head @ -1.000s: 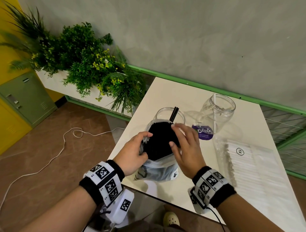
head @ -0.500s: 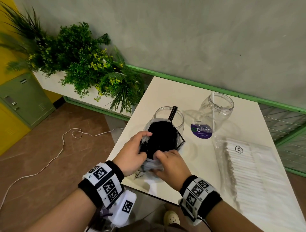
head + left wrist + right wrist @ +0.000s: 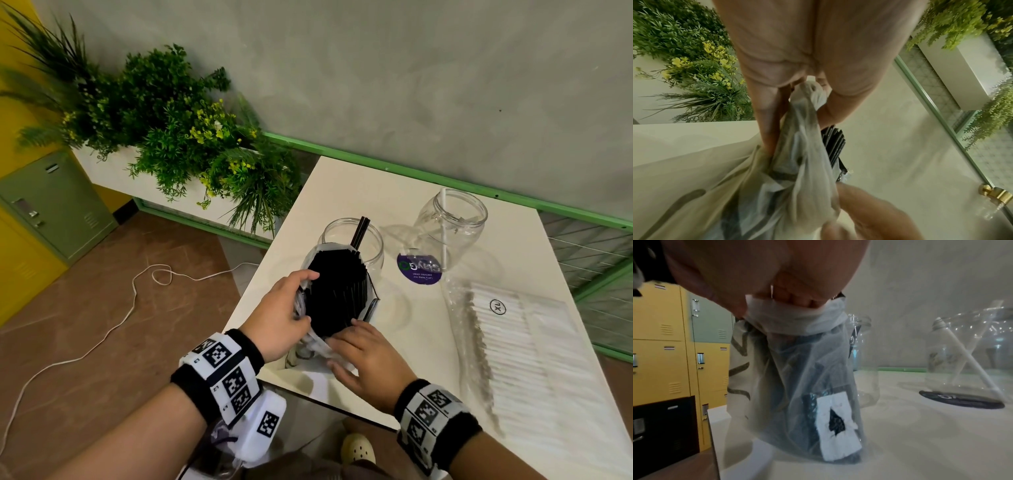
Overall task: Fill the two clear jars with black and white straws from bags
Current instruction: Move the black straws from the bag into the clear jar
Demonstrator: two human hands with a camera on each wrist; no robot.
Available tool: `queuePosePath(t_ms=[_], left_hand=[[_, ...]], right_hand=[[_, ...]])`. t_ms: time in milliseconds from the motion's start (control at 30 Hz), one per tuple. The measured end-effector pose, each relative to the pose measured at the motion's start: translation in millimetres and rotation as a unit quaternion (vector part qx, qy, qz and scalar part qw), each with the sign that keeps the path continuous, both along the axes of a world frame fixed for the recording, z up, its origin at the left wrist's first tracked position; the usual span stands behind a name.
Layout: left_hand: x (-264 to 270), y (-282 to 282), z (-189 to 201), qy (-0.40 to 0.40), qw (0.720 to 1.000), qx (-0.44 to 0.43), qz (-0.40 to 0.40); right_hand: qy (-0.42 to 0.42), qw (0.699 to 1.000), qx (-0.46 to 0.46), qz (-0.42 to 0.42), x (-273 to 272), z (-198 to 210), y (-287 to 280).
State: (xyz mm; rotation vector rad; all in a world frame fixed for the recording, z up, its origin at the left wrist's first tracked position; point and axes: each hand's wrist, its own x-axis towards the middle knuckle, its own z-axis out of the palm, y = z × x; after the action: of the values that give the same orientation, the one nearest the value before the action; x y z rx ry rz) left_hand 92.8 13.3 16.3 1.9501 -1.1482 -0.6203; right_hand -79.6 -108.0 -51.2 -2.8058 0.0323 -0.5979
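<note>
Both hands (image 3: 281,315) (image 3: 368,356) grip black-straw bag (image 3: 797,386); near jar (image 3: 370,243) just behind.

Your right hand (image 3: 368,359) has come off the top of the black straws (image 3: 337,291) and dropped to the near rim of the bag (image 3: 317,346), where its fingers (image 3: 793,300) now grip the rolled plastic, pushed lower around the bundle.

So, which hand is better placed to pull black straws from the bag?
Right hand: it only pinches the thin plastic bag's near rim. The left hand grips its side, steadying it.
</note>
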Motion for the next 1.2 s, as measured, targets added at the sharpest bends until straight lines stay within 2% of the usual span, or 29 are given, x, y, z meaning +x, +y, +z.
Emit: queuePosePath(t_ms=[100, 167, 267, 367, 500, 733, 933, 1100, 1200], left_hand=[[-1.5, -1.0, -1.3, -0.006, 1.0, -0.007, 0.002], [-3.0, -1.6, 0.0, -0.005, 1.0, -0.007, 0.006], [-5.5, -3.0, 2.4, -0.005, 1.0, -0.007, 0.014], [-6.5, -3.4, 3.8, -0.002, 1.0, -0.003, 0.01], [-8.9, -3.0, 6.6, 0.002, 1.0, 0.012, 0.005], [-8.3, -0.1, 8.4, 0.012, 1.0, 0.01, 0.026], [-13.3, -0.4, 6.4, 0.033, 0.999, -0.012, 0.031], [-15.9, 0.3, 9.1, 0.025, 0.999, -0.014, 0.032], [-16.5, 1.4, 13.2, 0.016, 0.999, -0.014, 0.03]], right_hand=[[0.024, 0.992, 0.119, -0.042, -1.3, 17.8, -3.2], [0.002, 0.976, 0.195, -0.095, 4.2, 25.5, -6.5], [0.011, 0.962, 0.234, -0.144, 14.4, 29.1, -6.1], [0.066, 0.958, 0.228, -0.162, 22.5, 27.9, -1.2], [0.038, 0.961, 0.195, -0.192, 32.7, 24.3, 3.8], [0.016, 0.966, 0.167, -0.195, 40.4, 21.0, 8.8], [-0.025, 0.957, 0.208, -0.199, 41.2, 19.3, 14.3], [-0.044, 0.939, 0.28, -0.193, 35.5, 24.6, 14.7], [-0.088, 0.949, 0.251, -0.169, 32.1, 32.6, 8.6]])
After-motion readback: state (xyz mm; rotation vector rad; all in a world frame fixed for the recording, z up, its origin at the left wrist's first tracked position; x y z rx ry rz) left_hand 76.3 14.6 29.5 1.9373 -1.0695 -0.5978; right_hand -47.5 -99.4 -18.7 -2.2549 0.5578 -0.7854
